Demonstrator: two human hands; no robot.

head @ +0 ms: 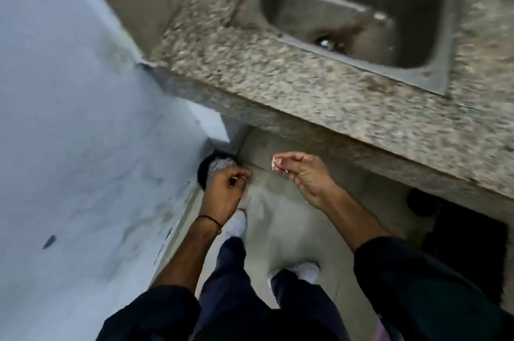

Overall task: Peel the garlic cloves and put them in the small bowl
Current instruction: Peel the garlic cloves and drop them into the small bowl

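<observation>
I look down at the floor beside a granite counter. My right hand [301, 173] pinches small white scraps of garlic skin [274, 164] between thumb and fingertips, held out over the floor. My left hand [226, 187] is curled, with a small pale bit pinched in its fingers, right above a dark bin [207, 167] that holds pale crumpled waste and stands on the floor by the wall. No garlic cloves and no small bowl are in view. The picture is blurred by motion.
A speckled granite counter [278, 84] with a steel sink [347, 12] runs across the top right. A pale blue wall [69, 118] fills the left. My feet in white shoes [236, 224] stand on the grey floor. A dark opening [459, 243] lies under the counter.
</observation>
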